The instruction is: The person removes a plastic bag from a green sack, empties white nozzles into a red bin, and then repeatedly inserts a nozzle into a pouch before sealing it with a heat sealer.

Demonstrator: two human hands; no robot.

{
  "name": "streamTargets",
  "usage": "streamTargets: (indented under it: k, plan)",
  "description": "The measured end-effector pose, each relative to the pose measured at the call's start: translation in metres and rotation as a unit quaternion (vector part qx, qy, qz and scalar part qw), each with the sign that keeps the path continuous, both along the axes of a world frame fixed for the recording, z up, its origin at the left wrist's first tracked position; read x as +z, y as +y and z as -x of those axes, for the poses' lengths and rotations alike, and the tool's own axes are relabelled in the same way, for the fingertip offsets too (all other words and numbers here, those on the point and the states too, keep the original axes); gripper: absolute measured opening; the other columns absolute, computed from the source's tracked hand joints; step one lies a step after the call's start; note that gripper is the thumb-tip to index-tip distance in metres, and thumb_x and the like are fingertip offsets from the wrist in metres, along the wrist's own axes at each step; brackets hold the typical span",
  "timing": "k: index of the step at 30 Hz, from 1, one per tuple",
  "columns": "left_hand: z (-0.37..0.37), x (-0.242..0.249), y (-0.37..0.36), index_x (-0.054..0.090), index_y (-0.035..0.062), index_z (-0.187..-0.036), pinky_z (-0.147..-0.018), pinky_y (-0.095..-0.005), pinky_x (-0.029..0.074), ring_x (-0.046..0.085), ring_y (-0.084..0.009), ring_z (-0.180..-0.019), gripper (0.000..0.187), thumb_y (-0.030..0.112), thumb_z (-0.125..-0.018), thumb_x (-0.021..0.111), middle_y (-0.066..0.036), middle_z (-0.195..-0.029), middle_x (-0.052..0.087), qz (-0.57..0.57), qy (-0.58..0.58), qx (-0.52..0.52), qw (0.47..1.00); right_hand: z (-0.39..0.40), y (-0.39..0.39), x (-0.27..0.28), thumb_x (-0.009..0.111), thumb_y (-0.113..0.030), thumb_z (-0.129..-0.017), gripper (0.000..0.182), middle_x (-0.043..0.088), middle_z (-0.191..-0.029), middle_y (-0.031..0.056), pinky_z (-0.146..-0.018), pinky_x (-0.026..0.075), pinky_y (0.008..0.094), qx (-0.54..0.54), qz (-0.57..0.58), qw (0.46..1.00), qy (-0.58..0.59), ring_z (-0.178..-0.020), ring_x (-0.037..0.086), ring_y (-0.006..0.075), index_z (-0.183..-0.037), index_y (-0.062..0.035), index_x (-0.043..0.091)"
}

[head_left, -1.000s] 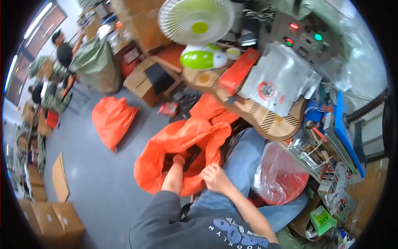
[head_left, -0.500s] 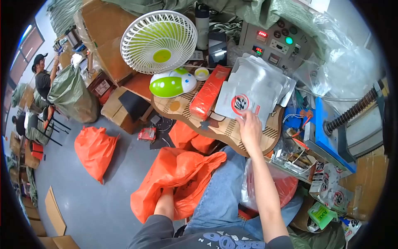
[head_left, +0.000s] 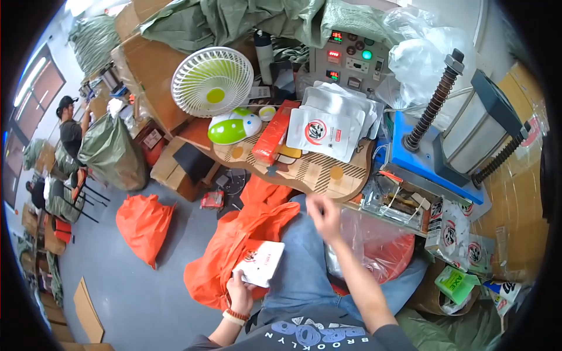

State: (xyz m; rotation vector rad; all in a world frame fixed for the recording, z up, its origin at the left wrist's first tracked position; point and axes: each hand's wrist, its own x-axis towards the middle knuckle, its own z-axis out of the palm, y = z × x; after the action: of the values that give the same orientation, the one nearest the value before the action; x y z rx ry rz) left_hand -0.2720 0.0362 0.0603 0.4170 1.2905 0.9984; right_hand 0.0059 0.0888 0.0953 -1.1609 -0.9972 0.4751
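Note:
My left hand grips a white printed pouch by its lower edge, beside the open orange plastic bag on my lap. Red and black print shows on the pouch. My right hand hangs above my thigh, just off the table's front edge, its fingers curled in and slightly blurred; nothing shows between them. On the wooden board lies a stack of silver pouches, the top one bearing a round red and black logo. Left of the stack is a red-wrapped block.
A white and green fan stands at the board's left. To the right is a blue press with threaded rods; behind, a control panel with lit displays. Another orange bag rests on the floor. A person works far left.
My left hand has come out of the orange bag, now with a pouch in it. My right hand has drawn back from the silver stack towards my lap. The view has shifted.

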Motion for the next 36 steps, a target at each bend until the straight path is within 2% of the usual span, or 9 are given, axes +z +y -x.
streamTargets:
  k: [4,9,15,16,18,24,26,32,36]
  plan:
    - [-0.028,0.053,-0.049,0.047,0.0019,-0.125,-0.072,-0.0242,0.049,0.061,-0.0145,-0.099,0.036,0.014,-0.092,0.055,-0.008,-0.113,0.06,-0.17,-0.112,-0.061,0.977,0.038,-0.144,-0.014,0.056,-0.021,-0.091,0.034,0.053,-0.051,0.004,-0.052,0.041,0.0283,0.126,0.096,0.987,0.041,-0.054,0.056,0.0122,-0.064,0.0002,0.056]
    - [-0.079,0.037,-0.076,0.039,0.0021,-0.132,-0.093,-0.0314,0.045,0.054,-0.0167,-0.11,0.052,0.001,-0.085,0.062,-0.009,-0.125,0.054,-0.428,-0.106,-0.217,0.871,0.037,-0.205,-0.03,0.055,-0.059,-0.087,0.085,0.039,-0.142,0.0083,-0.108,0.035,0.0451,0.182,0.019,0.884,0.431,-0.131,0.039,0.0245,-0.145,-0.0056,0.024]
    - [-0.097,0.073,-0.051,0.023,0.0065,-0.147,-0.107,-0.0408,0.033,0.039,-0.0193,-0.128,0.079,0.02,-0.085,0.071,-0.009,-0.141,0.039,-0.272,-0.119,-0.345,0.89,0.018,-0.226,0.006,0.07,-0.012,-0.081,0.051,0.061,-0.118,0.0078,-0.092,0.049,0.0386,0.013,-0.081,0.905,0.418,-0.106,0.06,0.0242,-0.127,-0.0039,0.05]
    - [-0.091,0.097,-0.041,0.007,0.0097,-0.151,-0.108,-0.0387,0.031,0.037,-0.02,-0.13,0.106,0.037,-0.077,0.078,-0.008,-0.145,0.034,-0.177,-0.4,-0.314,0.843,0.013,-0.23,0.015,0.07,-0.012,-0.081,0.051,0.061,-0.118,0.0078,-0.092,0.049,0.0386,0.013,-0.088,0.904,0.418,-0.106,0.06,0.0242,-0.127,-0.0039,0.05]
    - [-0.087,0.107,-0.008,-0.001,0.0107,-0.152,-0.109,-0.0354,0.028,0.035,-0.0207,-0.131,0.127,0.046,-0.065,0.085,-0.01,-0.148,0.03,-0.264,-0.238,-0.427,0.831,0.003,-0.237,0.029,0.069,0.002,-0.074,0.049,0.064,-0.109,0.0082,-0.092,0.048,0.037,0.018,-0.065,0.918,0.392,-0.101,0.062,0.0224,-0.121,-0.0017,0.054]
    - [-0.133,0.13,-0.043,0.031,-0.0008,-0.139,-0.09,-0.0344,0.047,0.057,-0.0193,-0.105,0.094,0.022,-0.066,0.086,-0.012,-0.117,0.058,-0.355,0.151,-0.38,0.841,0.018,-0.229,0.049,0.07,0.0,-0.081,0.026,0.064,-0.1,0.0055,-0.082,0.048,0.0293,-0.122,0.061,0.974,0.181,-0.09,0.06,0.014,-0.106,0.0023,0.061]
    - [-0.147,0.118,-0.071,0.051,0.0001,-0.12,-0.076,-0.0335,0.052,0.065,-0.0297,-0.091,0.065,0.02,-0.068,0.084,-0.017,-0.102,0.064,-0.573,0.354,-0.215,0.707,0.032,-0.209,0.026,0.065,-0.003,-0.087,0.022,0.062,-0.104,0.0066,-0.083,0.047,0.0317,-0.255,0.049,0.958,0.126,-0.093,0.06,0.0153,-0.107,0.0036,0.059]
    - [-0.15,0.132,-0.079,0.051,-0.0024,-0.121,-0.078,-0.0316,0.054,0.067,-0.023,-0.092,0.07,0.013,-0.064,0.088,-0.015,-0.101,0.066,-0.598,0.254,-0.161,0.743,0.046,-0.25,0.046,0.055,-0.008,-0.091,0.04,0.055,-0.118,0.0205,-0.101,0.031,0.0472,-0.166,0.06,0.983,-0.052,-0.113,0.049,0.0326,-0.126,0.0089,0.047]
    - [-0.156,0.133,-0.079,0.05,-0.0025,-0.122,-0.08,-0.032,0.053,0.066,-0.0205,-0.092,0.069,0.01,-0.064,0.087,-0.013,-0.102,0.065,-0.615,0.26,-0.197,0.718,0.079,-0.249,0.044,0.061,-0.018,-0.087,0.084,0.013,-0.149,0.0262,-0.113,0.013,0.0436,-0.013,0.071,0.985,-0.156,-0.14,0.012,0.035,-0.142,0.0117,0.005]
